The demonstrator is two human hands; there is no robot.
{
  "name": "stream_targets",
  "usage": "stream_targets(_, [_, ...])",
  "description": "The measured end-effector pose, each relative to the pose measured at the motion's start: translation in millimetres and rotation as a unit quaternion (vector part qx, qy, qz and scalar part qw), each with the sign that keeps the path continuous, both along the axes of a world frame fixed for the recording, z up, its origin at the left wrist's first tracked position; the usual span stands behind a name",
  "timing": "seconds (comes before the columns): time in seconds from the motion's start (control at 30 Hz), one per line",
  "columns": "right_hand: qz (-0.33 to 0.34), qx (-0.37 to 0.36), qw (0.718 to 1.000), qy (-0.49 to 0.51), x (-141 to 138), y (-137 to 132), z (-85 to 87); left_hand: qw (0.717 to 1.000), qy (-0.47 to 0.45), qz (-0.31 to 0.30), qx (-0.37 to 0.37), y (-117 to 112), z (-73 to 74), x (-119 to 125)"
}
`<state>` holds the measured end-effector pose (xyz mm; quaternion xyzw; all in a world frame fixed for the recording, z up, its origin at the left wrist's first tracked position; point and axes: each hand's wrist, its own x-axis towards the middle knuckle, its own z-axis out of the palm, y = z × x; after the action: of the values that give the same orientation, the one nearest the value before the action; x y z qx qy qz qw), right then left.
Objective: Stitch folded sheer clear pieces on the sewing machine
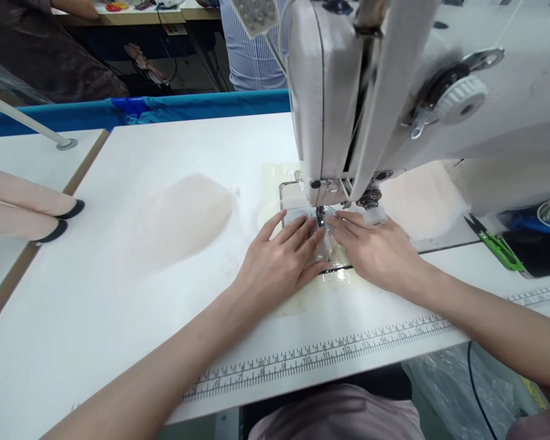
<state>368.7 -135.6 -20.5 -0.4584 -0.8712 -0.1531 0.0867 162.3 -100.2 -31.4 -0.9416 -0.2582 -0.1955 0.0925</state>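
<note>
Under the head of the white sewing machine, both my hands lie on the bed beside the presser foot. My left hand is palm down with its fingers spread, to the left of the foot. From the right, my right hand lies flat, fingers stretched toward the needle area. Between my fingertips is a small, thin, see-through piece, partly covered by my fingers; its material I cannot make out. Sheer pale peach fabric lies behind my right hand, and another sheer piece rests to the left.
Green-handled thread snips lie at the right by a dark tray. A printed ruler runs along the table's front edge. Two peach-covered rods with black ends jut in from the left. People are beyond the blue cloth edge.
</note>
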Motion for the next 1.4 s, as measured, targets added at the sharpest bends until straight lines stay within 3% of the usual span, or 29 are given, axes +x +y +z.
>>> stream_targets(0.17, [0.008, 0.005, 0.999, 0.032, 0.0, 1.1, 0.0, 1.0, -0.012, -0.023, 0.003, -1.0, 3.9, -4.7])
stream_targets(0.33, [0.082, 0.057, 0.993, 0.068, 2.7, 5.9, 0.8, 0.998, -0.038, -0.052, 0.028, -0.7, 5.9, -8.9])
stream_targets(0.47, [0.099, 0.076, 0.99, 0.068, 4.3, 8.0, 0.8, 0.996, -0.058, -0.05, 0.043, 0.1, 3.6, -6.9])
stream_targets(0.67, [0.112, 0.026, 0.99, 0.077, 6.1, 5.2, 3.4, 0.996, -0.074, -0.052, 0.007, 0.1, 6.8, -5.3])
stream_targets(0.83, [0.106, 0.007, 0.992, 0.062, 7.0, 3.8, 6.5, 0.994, -0.011, -0.089, 0.063, 0.3, 9.9, -7.5])
stream_targets(1.07, [0.089, 0.059, 0.994, 0.016, 6.1, 6.1, 4.9, 0.995, -0.056, -0.075, 0.043, -0.4, 5.7, -2.7])
stream_targets(1.27, [0.121, 0.089, 0.988, 0.045, 5.8, 6.0, 0.2, 0.999, -0.038, -0.03, 0.016, -0.6, 3.0, -1.7])
stream_targets(1.4, [0.118, 0.088, 0.987, 0.058, 4.6, 6.5, -2.4, 0.999, -0.024, -0.036, 0.03, -3.8, 3.6, -3.4])
